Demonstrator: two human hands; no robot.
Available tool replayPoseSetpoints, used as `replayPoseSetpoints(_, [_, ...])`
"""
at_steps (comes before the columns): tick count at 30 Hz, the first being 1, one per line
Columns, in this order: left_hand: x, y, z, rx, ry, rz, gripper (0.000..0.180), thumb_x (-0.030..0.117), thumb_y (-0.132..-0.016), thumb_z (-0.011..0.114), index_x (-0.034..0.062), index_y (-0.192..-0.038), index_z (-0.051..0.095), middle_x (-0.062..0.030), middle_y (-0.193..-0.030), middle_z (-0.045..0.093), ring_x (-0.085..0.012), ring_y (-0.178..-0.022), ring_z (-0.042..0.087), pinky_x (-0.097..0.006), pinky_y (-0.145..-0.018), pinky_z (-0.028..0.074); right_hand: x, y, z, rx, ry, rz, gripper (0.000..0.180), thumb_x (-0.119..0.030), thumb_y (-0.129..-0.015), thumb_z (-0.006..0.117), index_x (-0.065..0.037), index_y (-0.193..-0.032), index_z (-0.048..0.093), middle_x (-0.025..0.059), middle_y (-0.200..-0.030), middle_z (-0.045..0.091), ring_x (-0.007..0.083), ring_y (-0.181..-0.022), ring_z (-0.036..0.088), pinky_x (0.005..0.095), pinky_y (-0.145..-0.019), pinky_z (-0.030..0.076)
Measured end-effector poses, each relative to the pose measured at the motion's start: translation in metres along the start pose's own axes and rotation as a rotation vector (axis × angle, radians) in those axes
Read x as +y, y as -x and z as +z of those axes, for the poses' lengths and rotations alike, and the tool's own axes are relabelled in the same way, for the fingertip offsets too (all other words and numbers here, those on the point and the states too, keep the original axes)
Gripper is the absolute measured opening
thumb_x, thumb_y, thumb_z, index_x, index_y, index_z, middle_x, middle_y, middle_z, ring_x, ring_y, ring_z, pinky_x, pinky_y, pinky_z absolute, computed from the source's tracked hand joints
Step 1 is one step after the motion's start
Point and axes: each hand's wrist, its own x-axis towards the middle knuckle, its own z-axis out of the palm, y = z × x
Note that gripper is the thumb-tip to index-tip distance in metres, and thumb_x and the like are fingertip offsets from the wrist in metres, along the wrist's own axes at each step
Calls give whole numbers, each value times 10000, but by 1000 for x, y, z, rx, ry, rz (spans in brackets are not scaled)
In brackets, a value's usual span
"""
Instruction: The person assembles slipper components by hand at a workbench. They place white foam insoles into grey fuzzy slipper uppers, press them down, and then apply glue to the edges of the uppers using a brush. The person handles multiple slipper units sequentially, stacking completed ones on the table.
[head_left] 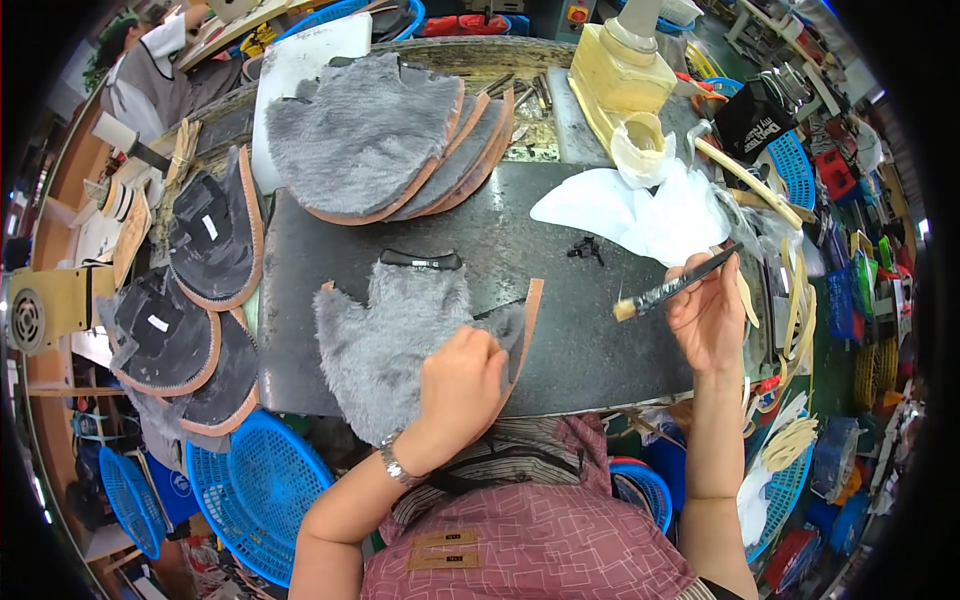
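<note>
A grey furry shoe-upper piece (375, 335) lies on the dark work board in front of me, with a black band at its top. My left hand (462, 385) is closed on its right side, where a brown strip (530, 318) runs along the edge. The fingertips are partly hidden, curled under the fist. Raised at the right, my right hand (705, 315) holds a dark-handled brush (675, 287), its pale bristles pointing left over the board.
Behind lies a fanned stack of grey furry pieces (365, 140). Dark brown-edged pieces (212, 235) overlap at the left. A yellowish glue-coated container (625, 80) and white sheets (640, 215) stand back right. Small black scraps (586, 250) lie on the board (490, 220). A blue basket (260, 490) sits below left.
</note>
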Motion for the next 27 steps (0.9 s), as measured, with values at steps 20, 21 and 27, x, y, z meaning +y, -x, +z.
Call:
replayPoseSetpoints(20, [-37, 4, -32, -280, 1035, -617, 106, 162, -927, 527, 70, -877, 512, 37, -790, 537, -34, -723, 517, -189, -688, 456, 94, -3, 60, -327, 784, -130, 163, -15, -713, 684, -38, -763, 530, 85, -844, 602, 143, -793, 560, 285, -715, 441])
replayPoseSetpoints(21, [-37, 4, -32, -275, 1059, -616, 104, 161, -928, 525, 70, -879, 509, 36, -789, 536, -35, -721, 517, -189, -686, 457, 91, -4, 55, -350, 728, -97, 156, -22, -707, 680, -38, -756, 533, 85, -834, 604, 146, -779, 565, 282, -705, 444])
replayPoseSetpoints(27, [-31, 0, -34, -277, 1091, -647, 108, 161, -930, 519, 68, -879, 496, 32, -778, 522, -41, -709, 506, -200, -681, 456, 83, -36, 60, -505, 1139, -532, 191, -30, -626, 676, -42, -738, 520, 99, -797, 606, 217, -727, 590, 305, -657, 467])
